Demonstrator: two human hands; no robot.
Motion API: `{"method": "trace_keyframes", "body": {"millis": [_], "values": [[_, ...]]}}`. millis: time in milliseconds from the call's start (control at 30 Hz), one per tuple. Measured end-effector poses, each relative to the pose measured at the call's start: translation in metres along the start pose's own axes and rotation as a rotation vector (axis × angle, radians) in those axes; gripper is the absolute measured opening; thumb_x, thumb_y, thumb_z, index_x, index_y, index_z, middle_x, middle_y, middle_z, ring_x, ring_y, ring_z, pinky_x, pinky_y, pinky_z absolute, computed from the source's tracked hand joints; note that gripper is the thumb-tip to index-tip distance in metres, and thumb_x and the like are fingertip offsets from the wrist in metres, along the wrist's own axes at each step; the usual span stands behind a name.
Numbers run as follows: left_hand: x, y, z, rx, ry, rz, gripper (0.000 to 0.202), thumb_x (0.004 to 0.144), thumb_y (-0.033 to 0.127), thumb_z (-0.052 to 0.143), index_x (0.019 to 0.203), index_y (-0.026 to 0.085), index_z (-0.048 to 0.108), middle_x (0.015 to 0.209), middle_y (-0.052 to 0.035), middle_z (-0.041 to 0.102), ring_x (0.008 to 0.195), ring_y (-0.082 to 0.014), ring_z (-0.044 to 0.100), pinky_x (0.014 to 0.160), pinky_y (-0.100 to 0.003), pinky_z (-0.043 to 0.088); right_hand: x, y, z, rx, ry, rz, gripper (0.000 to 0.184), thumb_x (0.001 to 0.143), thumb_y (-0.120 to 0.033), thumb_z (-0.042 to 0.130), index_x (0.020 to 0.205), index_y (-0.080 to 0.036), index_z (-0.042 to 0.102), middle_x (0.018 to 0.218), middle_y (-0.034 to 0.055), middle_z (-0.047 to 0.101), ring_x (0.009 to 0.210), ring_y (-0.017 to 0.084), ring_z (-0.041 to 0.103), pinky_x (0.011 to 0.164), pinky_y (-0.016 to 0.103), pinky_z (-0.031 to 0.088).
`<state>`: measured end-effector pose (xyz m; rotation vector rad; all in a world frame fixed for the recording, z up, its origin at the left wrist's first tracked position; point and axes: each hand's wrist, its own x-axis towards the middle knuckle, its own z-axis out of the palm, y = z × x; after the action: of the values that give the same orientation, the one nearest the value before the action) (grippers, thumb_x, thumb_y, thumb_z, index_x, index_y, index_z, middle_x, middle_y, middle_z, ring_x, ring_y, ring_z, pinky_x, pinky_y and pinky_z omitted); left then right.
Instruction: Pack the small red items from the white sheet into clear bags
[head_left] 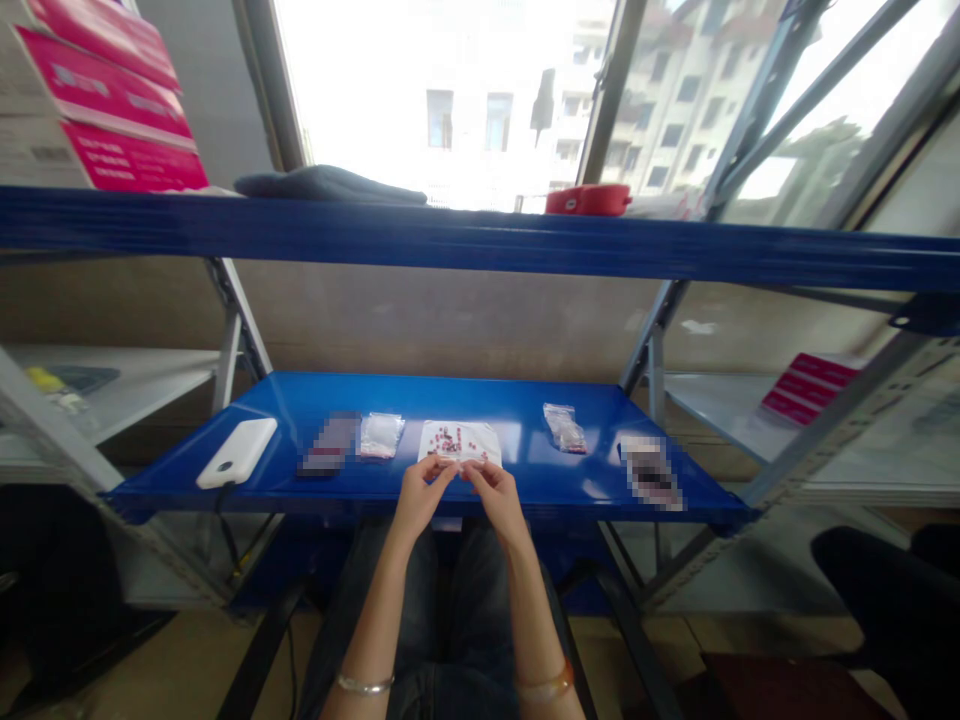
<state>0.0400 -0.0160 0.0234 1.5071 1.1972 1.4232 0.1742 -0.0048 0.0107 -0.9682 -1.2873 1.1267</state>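
Observation:
At the front edge of a white sheet (484, 436), my left hand (424, 490) and my right hand (493, 490) meet with their fingertips almost touching. Both are closed in a pinch, thumb against fingers. Whatever sits between the fingertips is too small to make out. Several small dark red pieces (448, 438) lie scattered on the sheet just beyond my fingers. Left of the sheet are small clear plastic bags (382, 436) with pale contents. A further clear bag (565, 428), with small reddish pieces at its lower end, lies to the right.
The blue tabletop (495, 395) also carries a white device (238, 452) with a cable, a blurred-out phone-like object (330, 444) and another blurred-out item (651, 474). Above runs a blue shelf beam (480, 238), with pink-and-white boxes (120, 110), a dark cloth (330, 184) and a red object (589, 200).

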Motion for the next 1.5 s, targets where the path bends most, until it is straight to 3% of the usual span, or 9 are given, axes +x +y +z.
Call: {"method": "trace_keyframes", "body": {"millis": [267, 367, 467, 600, 733, 933, 1100, 1367, 1500], "values": [[0.006, -0.015, -0.022, -0.084, 0.089, -0.11, 0.04, 0.07, 0.032, 0.063, 0.105, 0.013, 0.065, 0.096, -0.0092, 0.071, 0.092, -0.0212, 0.065, 0.086, -0.034, 0.049, 0.003, 0.01, 0.013, 0.033, -0.015, 0.041, 0.049, 0.072, -0.047, 0.059, 0.108, -0.014, 0.061, 0.062, 0.0021, 0.067, 0.063, 0.018, 0.063, 0.054, 0.027, 0.043], [0.007, -0.02, -0.031, -0.114, 0.1, -0.123, 0.047, 0.069, 0.033, 0.064, 0.111, 0.013, 0.062, 0.092, -0.0086, 0.071, 0.086, -0.0205, 0.066, 0.081, -0.034, 0.051, 0.003, 0.017, 0.022, 0.059, -0.045, 0.054, 0.06, 0.072, -0.045, 0.059, 0.122, -0.013, 0.049, 0.061, 0.0013, 0.066, 0.058, 0.018, 0.063, 0.051, 0.026, 0.043], [0.01, -0.029, -0.039, -0.096, 0.152, -0.119, 0.048, 0.069, 0.033, 0.063, 0.111, 0.011, 0.062, 0.086, -0.0083, 0.07, 0.073, -0.0192, 0.066, 0.073, -0.034, 0.053, 0.008, 0.024, 0.038, 0.014, -0.012, 0.009, 0.052, 0.075, -0.04, 0.056, 0.118, -0.013, 0.048, 0.06, 0.0008, 0.065, 0.057, 0.018, 0.062, 0.057, 0.029, 0.046], [0.022, -0.038, -0.056, 0.078, 0.329, -0.049, 0.044, 0.072, 0.028, 0.058, 0.112, 0.009, 0.061, 0.086, -0.0101, 0.069, 0.071, -0.0188, 0.066, 0.073, -0.033, 0.053, 0.028, 0.024, 0.069, -0.231, 0.061, -0.074, 0.036, 0.079, -0.029, 0.052, 0.112, -0.014, 0.05, 0.065, 0.0014, 0.066, 0.065, 0.018, 0.063, 0.067, 0.031, 0.047], [0.042, -0.038, -0.077, 0.376, 0.482, -0.01, 0.039, 0.078, 0.023, 0.049, 0.114, 0.01, 0.06, 0.092, -0.0116, 0.068, 0.077, -0.0206, 0.064, 0.073, -0.034, 0.052, 0.051, 0.011, 0.104, -0.566, 0.056, -0.067, 0.041, 0.082, -0.023, 0.05, 0.122, -0.016, 0.047, 0.08, 0.0044, 0.067, 0.077, 0.02, 0.062, 0.071, 0.031, 0.044], [0.068, -0.058, -0.096, 0.779, 0.47, -0.045, 0.047, 0.077, 0.008, 0.04, 0.122, 0.009, 0.052, 0.107, -0.0158, 0.063, 0.101, -0.0256, 0.059, 0.09, -0.038, 0.045, 0.064, 0.011, 0.137, -1.018, -0.08, -0.168, 0.035, 0.085, -0.02, 0.046, 0.119, -0.023, 0.057, 0.103, 0.0107, 0.063, 0.104, 0.026, 0.052, 0.083, 0.037, 0.038], [0.066, -0.082, -0.098, 0.928, 0.445, -0.079, 0.043, 0.077, 0.009, 0.041, 0.117, 0.009, 0.057, 0.116, -0.0187, 0.059, 0.111, -0.0299, 0.052, 0.095, -0.043, 0.04, 0.06, 0.024, 0.143, -1.18, -0.286, -0.198, 0.036, 0.09, -0.027, 0.037, 0.093, -0.015, 0.07, 0.117, 0.0164, 0.056, 0.113, 0.03, 0.043, 0.09, 0.042, 0.033], [0.064, -0.087, -0.099, 0.98, 0.419, -0.028, 0.042, 0.077, 0.008, 0.04, 0.113, 0.011, 0.061, 0.116, -0.0174, 0.06, 0.11, -0.0293, 0.052, 0.094, -0.044, 0.04, 0.056, 0.029, 0.14, -1.191, -0.36, -0.212, 0.033, 0.088, -0.027, 0.04, 0.106, -0.016, 0.065, 0.137, 0.0174, 0.041, 0.131, 0.032, 0.027, 0.101, 0.048, 0.023], [0.067, -0.087, -0.102, 0.991, 0.438, 0.004, 0.04, 0.079, 0.008, 0.037, 0.11, 0.009, 0.062, 0.115, -0.0177, 0.06, 0.111, -0.0282, 0.052, 0.095, -0.042, 0.04, 0.064, 0.029, 0.124, -1.104, -0.354, -0.229, 0.04, 0.089, -0.031, 0.04, 0.127, -0.024, 0.051, 0.144, 0.0137, 0.033, 0.132, 0.031, 0.028, 0.1, 0.048, 0.027]]}}
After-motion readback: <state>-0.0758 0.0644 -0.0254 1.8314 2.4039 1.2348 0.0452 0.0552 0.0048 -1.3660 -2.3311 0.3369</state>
